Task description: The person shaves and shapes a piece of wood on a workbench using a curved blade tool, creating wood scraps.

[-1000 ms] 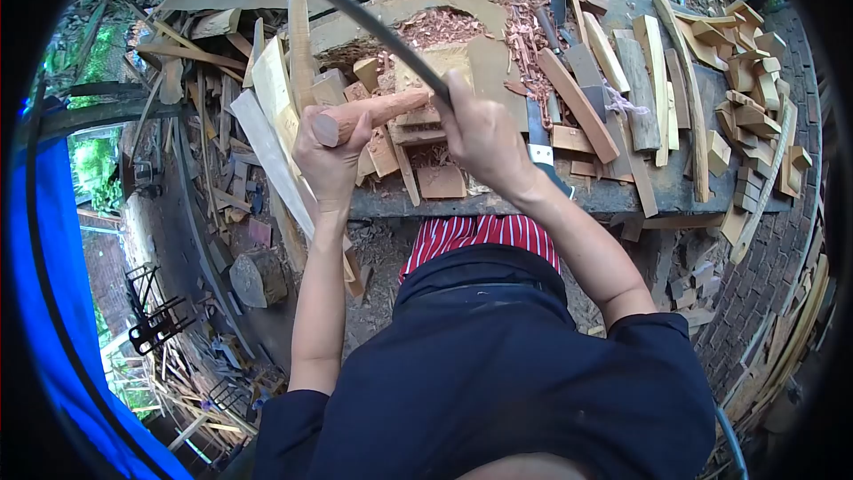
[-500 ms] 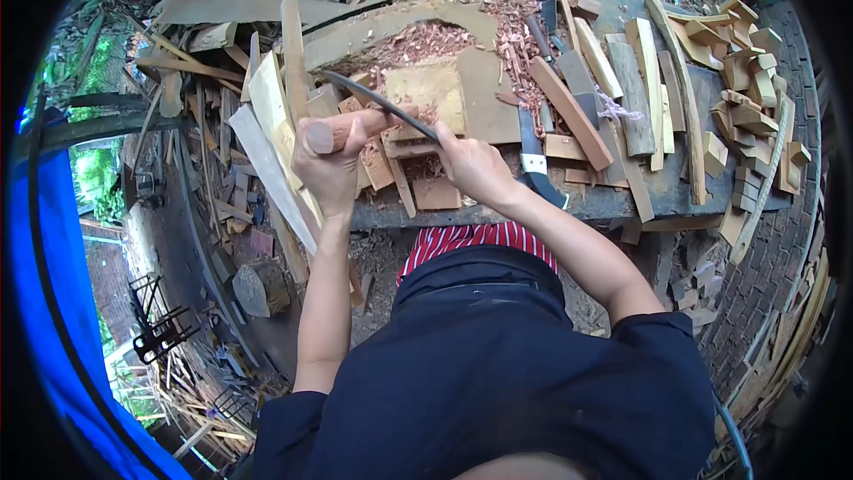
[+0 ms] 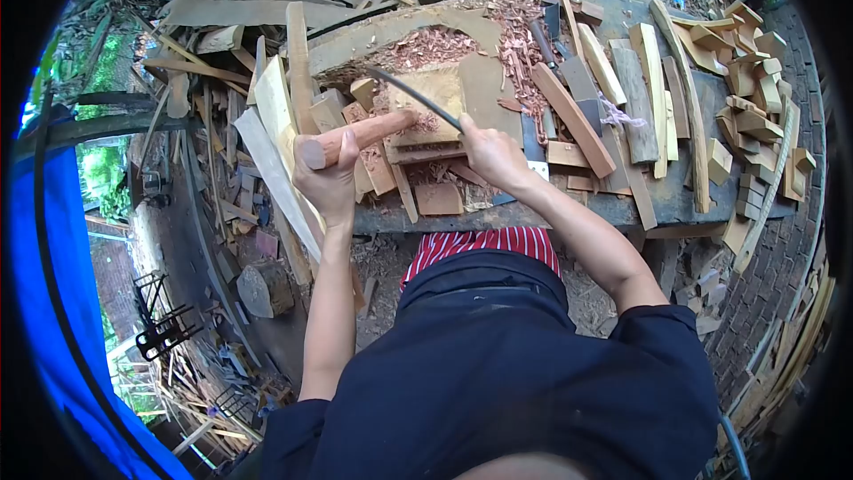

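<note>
My left hand (image 3: 327,180) is wrapped round the near end of a rounded, reddish wooden billet (image 3: 371,133). The billet's far end lies on a pale chopping block (image 3: 442,89), with fresh shavings beside it. My right hand (image 3: 493,156) grips a long knife (image 3: 416,97) whose handle is hidden in my fingers. Its dark, narrow blade slants up and left over the block, beyond the billet and apart from it.
Wood shavings (image 3: 435,43) cover the back of the workbench (image 3: 604,213). Another blade with a white-and-black handle (image 3: 538,169) lies right of the block. Several wooden pieces (image 3: 573,116) and a heap of cut blocks (image 3: 755,124) are further right. Long boards (image 3: 275,169) lean at the left.
The knife blade has moved off the billet, away from me and to the right, with my right hand. My left hand keeps its hold on the billet, which now lies more exposed.
</note>
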Demonstrator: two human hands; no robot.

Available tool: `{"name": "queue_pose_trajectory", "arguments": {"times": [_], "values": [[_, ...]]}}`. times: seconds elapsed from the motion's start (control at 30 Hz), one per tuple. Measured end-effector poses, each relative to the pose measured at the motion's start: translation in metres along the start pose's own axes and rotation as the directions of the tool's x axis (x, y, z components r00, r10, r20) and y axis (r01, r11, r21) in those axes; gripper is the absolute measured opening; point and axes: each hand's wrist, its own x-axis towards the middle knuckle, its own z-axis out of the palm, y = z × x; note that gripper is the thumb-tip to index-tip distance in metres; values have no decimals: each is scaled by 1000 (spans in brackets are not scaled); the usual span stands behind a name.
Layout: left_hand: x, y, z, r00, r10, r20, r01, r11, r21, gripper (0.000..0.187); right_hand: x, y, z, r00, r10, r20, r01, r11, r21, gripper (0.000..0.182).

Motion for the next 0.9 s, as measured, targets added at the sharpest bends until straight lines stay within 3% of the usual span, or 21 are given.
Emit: {"name": "queue_pose_trajectory", "arguments": {"times": [0.17,0.23,0.3,0.37,0.43,0.47,0.53,0.63,0.67,0.7,0.77,0.8,0.83,0.9], "values": [[0,15,8,997,31,71,-32,999,15,34,-7,-51,-51,979,-117,-167,139,982,129,30],[3,12,7,993,-21,116,21,1000,3,34,-16,-64,-53,955,-183,-232,235,947,221,22],[-1,0,3,994,-3,110,6,1000,-24,35,-16,-39,-19,981,-190,-40,191,981,44,21],[-3,-7,-7,994,27,105,-23,999,-44,35,3,3,3,997,33,75,-36,999,38,22],[-3,-5,-14,974,13,224,0,998,-61,34,7,-5,-23,999,6,-34,-6,1000,11,21],[-5,-2,-17,962,9,272,7,998,-60,35,7,-15,-38,994,-55,-99,66,992,112,20],[-10,1,-20,950,-12,311,35,997,-71,37,0,-45,-60,965,-111,-236,175,948,267,22],[-6,2,-17,948,-11,318,34,997,-67,36,-12,-68,-64,934,-157,-322,243,939,245,24],[-7,2,-17,936,-8,353,19,999,-26,36,-13,-57,-44,938,-217,-270,271,945,182,25],[-5,5,-14,925,6,379,-7,1000,0,35,-17,-26,-6,979,-197,-51,197,980,-6,25],[-10,0,-17,947,17,322,7,997,-73,35,-2,1,-2,998,-36,53,37,999,-23,28],[-10,-2,-18,943,47,328,-28,998,-63,35,-2,3,-6,995,-83,-50,82,996,-22,25],[-11,-2,-18,940,66,336,-51,997,-52,35,1,-7,-18,995,-81,-50,80,997,-21,25],[-17,1,-17,940,25,340,-6,998,-59,35,-2,-30,-39,973,-134,-186,166,972,169,30]]}}
